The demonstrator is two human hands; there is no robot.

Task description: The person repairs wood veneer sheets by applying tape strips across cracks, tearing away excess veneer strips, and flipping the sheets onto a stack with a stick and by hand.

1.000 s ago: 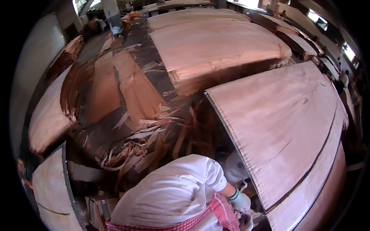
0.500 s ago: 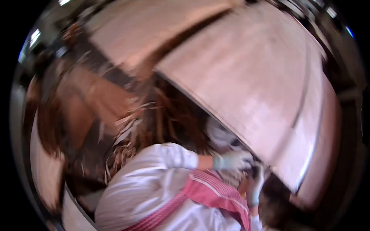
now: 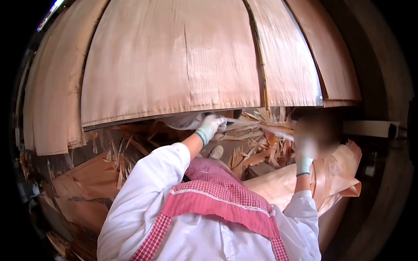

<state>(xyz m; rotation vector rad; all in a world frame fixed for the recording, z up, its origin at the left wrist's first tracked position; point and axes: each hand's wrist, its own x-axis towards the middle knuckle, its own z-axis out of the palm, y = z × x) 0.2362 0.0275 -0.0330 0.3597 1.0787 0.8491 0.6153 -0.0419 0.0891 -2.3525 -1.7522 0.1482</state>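
Note:
My left hand, in a white glove with a green cuff, is closed on one end of a thin whitish strip at the front edge of a broad veneer sheet. The strip stretches right toward my right hand, also gloved. Motion and a blurred patch smear its fingers, so its grip cannot be made out. Clear plastic bulges beside my left hand, partly under the sheet's edge.
Torn veneer scraps litter the floor below the sheet. Rolled veneer lies at the right, near a pale beam. More veneer stacks stand at the left. A shoe shows below my left hand.
The view has swung round to face the veneer sheet's front edge. My hands, close together before, are now wide apart, with the strip stretched out between them.

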